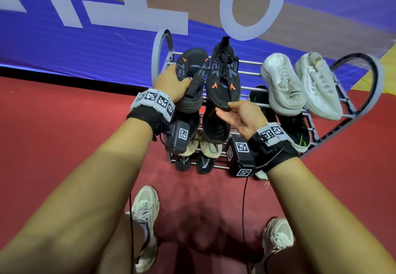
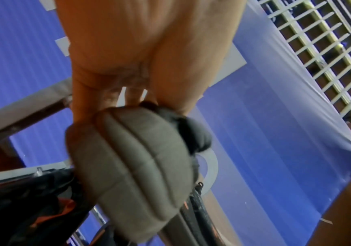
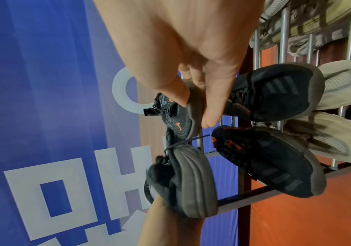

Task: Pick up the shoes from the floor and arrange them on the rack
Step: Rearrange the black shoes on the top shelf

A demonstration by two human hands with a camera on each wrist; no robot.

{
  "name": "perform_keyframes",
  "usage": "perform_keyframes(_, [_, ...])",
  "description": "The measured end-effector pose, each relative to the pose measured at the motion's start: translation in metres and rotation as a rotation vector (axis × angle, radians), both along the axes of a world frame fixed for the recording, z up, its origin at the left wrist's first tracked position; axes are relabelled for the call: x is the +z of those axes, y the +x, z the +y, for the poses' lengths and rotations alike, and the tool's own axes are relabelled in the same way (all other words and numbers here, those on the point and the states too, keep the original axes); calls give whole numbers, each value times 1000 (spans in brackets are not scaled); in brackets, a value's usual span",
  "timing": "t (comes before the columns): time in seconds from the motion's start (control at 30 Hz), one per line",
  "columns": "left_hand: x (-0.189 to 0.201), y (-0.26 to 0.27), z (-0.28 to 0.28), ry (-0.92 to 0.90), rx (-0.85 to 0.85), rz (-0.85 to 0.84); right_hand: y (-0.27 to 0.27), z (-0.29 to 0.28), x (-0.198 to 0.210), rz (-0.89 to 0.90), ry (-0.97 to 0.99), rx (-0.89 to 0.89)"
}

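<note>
Head view, centre of frame: metal shoe rack [image 1: 255, 62] with chrome rails and grey looped end frames, standing on red carpet [image 1: 64, 106] before a blue banner [image 1: 85, 44] with large pale lettering. Left hand [image 1: 171, 83] grips a black knit sneaker with orange marks [image 1: 192, 74] at its collar, fingers curled round the upper – shoe lies at the left end of the top tier, grey sole showing toward the camera in the left wrist view [image 2: 132, 166]. Right hand [image 1: 237, 115] pinches the near tip of the matching black sneaker [image 1: 225, 74], thumb above and fingers under the sole edge; this shoe lies lengthwise on the top rails just beside the first, heel tab pointing toward the banner. Right wrist view confirms the thumb [image 3: 170, 83] and fingers [image 3: 214, 106] closed on the rubber rim. Right end of the top tier – pair of white sneakers [image 1: 282, 85], side by side. Lower tiers: black shoes with three stripes [image 3: 275, 93], cream shoes [image 3: 336, 86], a black shoe with green accents [image 1: 295, 128]. Bottom of the frame: the person's own feet in pale trainers [image 1: 145, 213] on the carpet
</note>
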State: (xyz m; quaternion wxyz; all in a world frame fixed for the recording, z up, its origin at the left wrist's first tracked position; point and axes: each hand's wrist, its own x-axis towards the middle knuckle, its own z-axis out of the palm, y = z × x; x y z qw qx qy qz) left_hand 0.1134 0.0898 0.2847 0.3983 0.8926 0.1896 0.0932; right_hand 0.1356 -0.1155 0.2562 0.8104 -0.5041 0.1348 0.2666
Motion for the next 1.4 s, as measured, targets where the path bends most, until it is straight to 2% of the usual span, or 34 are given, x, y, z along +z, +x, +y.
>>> perform_keyframes(0.1, [-2,-13,-2,55,-112,-45,-6,-3,0,1,7,-9])
perform_keyframes(0.17, [-3,-23,-3,28,-193,-17,-9,-4,-2,-12,-27,-9])
perform_keyframes(0.23, [-9,-31,-5,84,-250,67,-13,-4,-2,-25,-55,2])
perform_keyframes(0.33, [-19,-35,-10,274,-174,76,-15,-3,0,-32,-47,8])
perform_keyframes(0.57, [-17,-19,-15,286,-82,-84,-9,0,-2,-36,14,-28])
perform_keyframes(0.8, [-22,-10,-20,375,-65,-24,-6,6,0,2,58,-62])
perform_keyframes(0.93, [-18,-14,-16,379,-91,-14,-12,2,2,-54,128,-63])
perform_keyframes(1.03, [-7,-21,-18,385,-99,-177,-17,-7,10,-133,144,-51])
perform_keyframes(1.13, [10,-31,-29,394,-195,-421,-24,-21,20,-210,118,-28])
perform_keyframes(1.2, [19,-40,-38,406,-253,-527,-28,-33,26,-249,74,26])
perform_keyframes(1.3, [27,-51,-48,463,-301,-586,-36,-49,33,-339,-46,117])
perform_keyframes(1.4, [37,-55,-54,617,-389,-543,-44,-64,35,-473,-211,183])
